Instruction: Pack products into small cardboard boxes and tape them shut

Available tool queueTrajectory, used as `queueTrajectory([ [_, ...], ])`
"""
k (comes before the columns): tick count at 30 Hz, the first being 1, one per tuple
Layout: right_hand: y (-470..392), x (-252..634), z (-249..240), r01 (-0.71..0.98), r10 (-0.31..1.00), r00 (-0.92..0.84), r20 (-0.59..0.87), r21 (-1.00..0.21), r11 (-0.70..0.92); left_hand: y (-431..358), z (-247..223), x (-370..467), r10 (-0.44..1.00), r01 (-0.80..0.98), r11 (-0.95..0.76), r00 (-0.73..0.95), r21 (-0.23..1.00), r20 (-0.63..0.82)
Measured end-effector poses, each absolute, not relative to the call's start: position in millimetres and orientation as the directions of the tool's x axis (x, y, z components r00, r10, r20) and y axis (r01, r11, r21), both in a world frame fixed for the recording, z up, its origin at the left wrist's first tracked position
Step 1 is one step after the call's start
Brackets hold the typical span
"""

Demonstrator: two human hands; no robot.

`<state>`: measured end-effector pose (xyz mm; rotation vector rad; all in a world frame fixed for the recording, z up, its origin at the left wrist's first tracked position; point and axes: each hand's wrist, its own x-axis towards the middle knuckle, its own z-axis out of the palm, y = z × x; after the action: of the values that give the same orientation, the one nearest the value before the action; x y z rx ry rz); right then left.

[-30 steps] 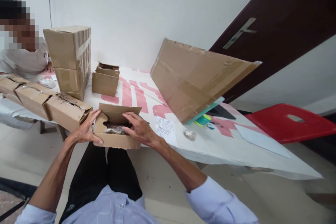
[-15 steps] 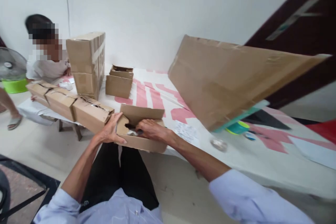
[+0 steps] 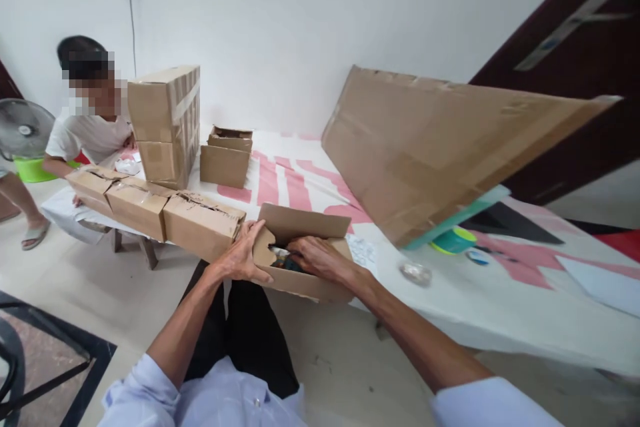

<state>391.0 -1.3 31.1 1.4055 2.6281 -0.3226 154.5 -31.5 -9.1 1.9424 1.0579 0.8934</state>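
An open cardboard box [image 3: 305, 281] with its back flap raised sits at the table's front edge. My left hand [image 3: 246, 257] grips its left end, thumb on the near side and fingers over the end wall. My right hand [image 3: 315, 257] reaches down inside, fingers curled; the fingertips and whatever they touch are hidden. Dark and whitish contents [image 3: 287, 259] show partly between my hands. Against the back of my left hand stands the last of a row of closed cardboard boxes [image 3: 203, 217], its top seam torn and ragged.
A co-worker [image 3: 93, 127] sits at the far left, one hand by the row's end. Tall stacked cartons [image 3: 163, 120] and a small open box [image 3: 225, 163] stand behind. To the right are a large leaning cardboard sheet [image 3: 450, 140], a tape roll [image 3: 453, 241] and a clear wrapped lump [image 3: 415, 273].
The open box and both my hands have shifted right along the table edge. The row of closed boxes has slid right too. My right hand stays inside the box.
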Motion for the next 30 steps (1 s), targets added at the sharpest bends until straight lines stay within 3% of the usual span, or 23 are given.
queueTrajectory([
  [8, -6.3, 410.0, 21.1, 0.865, 0.840, -0.502, -0.204, -0.128, 0.486, -36.6, 0.7, 178.1, 0.874, 0.395, -0.371, 0.454, 0.840, 0.173],
  [19, -3.5, 461.9, -22.2, 0.865, 0.874, -0.485, -0.039, -0.168, 0.472, -37.7, 4.6, 216.2, 0.840, 0.382, -0.391, 0.521, 0.838, 0.154],
  [30, -22.9, 497.9, -21.8, 0.875, 0.893, -0.450, 0.003, -0.199, 0.442, -40.2, 0.7, 257.2, 0.782, 0.321, -0.427, 0.600, 0.846, 0.167],
])
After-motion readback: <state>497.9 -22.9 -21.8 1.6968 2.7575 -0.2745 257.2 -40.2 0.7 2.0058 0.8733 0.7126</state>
